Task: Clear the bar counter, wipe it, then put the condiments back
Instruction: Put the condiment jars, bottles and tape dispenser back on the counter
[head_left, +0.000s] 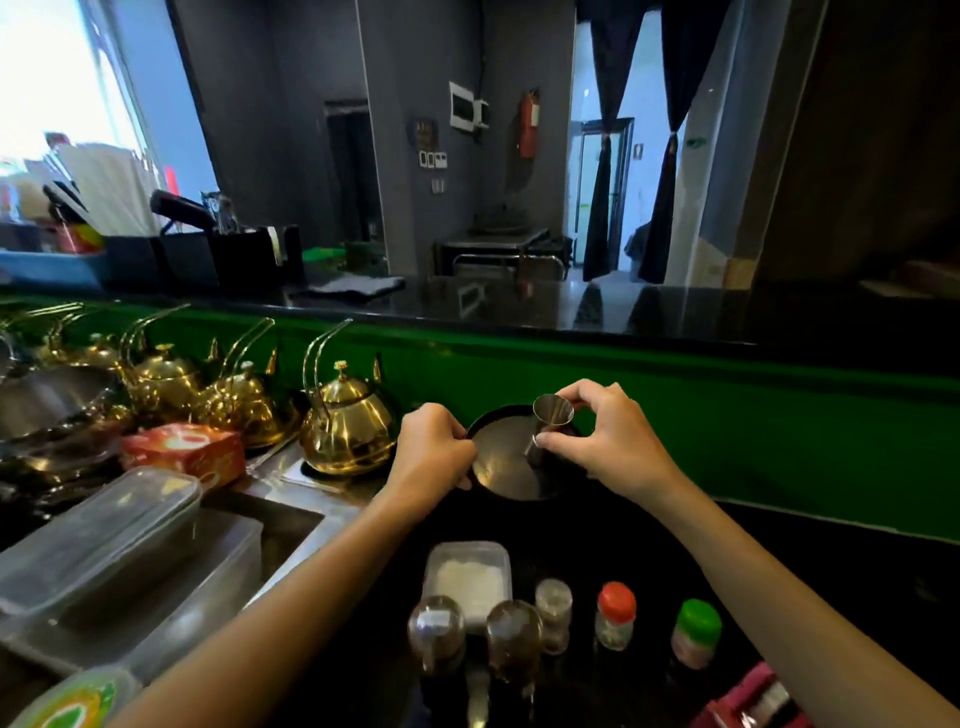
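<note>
My left hand (434, 449) grips the left rim of a round metal tray (498, 467) on the black lower counter (779, 561). My right hand (608, 441) pinches a steel jigger (550, 423) that stands at the tray's right side. Nearer to me stand the condiments: a clear tub of white powder (470, 574), two round glass cruets (436, 631) (514, 636), a small clear shaker (554, 613), a red-capped jar (615, 616) and a green-capped jar (696, 631).
Several gold teapots (348, 421) line the left by a green wall (727, 410). A red box (184, 449) and clear lidded containers (104, 525) sit by the sink. The upper black bar top (519, 306) holds a cloth (358, 286) and black holders (244, 260).
</note>
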